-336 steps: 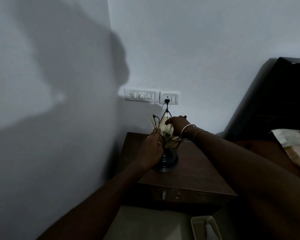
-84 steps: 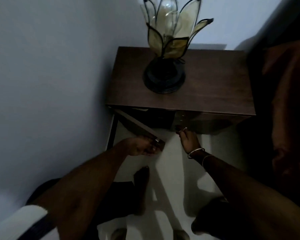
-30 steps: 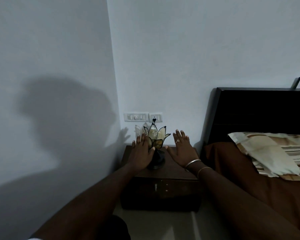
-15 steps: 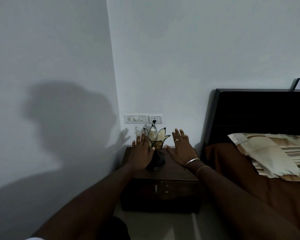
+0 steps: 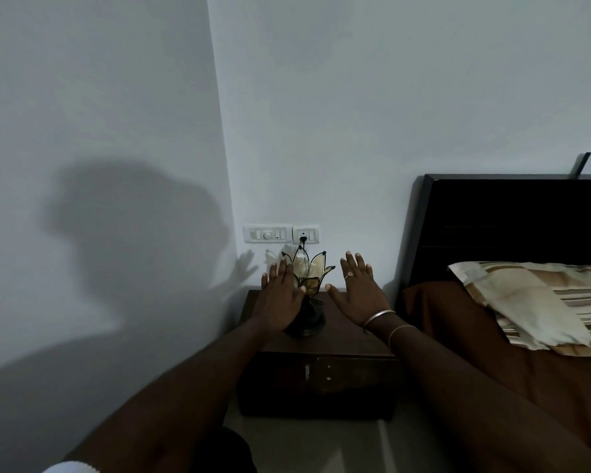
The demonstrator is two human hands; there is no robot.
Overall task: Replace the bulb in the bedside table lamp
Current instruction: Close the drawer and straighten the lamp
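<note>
Little has shifted in the last half second: both our hands remain spread flat in front of us, holding nothing. Our left hand (image 5: pixel 280 300) has its fingers extended and together, and it covers the left petals and part of the dark base of the lamp (image 5: pixel 308 288); whether the palm touches the glass we cannot tell. Our right hand (image 5: pixel 359 291) is splayed just right of the petals, apart from them, with a ring on one finger and two bangles at the wrist. Between our hands, any bulb inside the petal shade is too dim to make out. Beneath stands the bedside table (image 5: pixel 348 339), its drawer shut. Beyond the fingertips, a plug sits in the wall socket (image 5: pixel 305 234).
</note>
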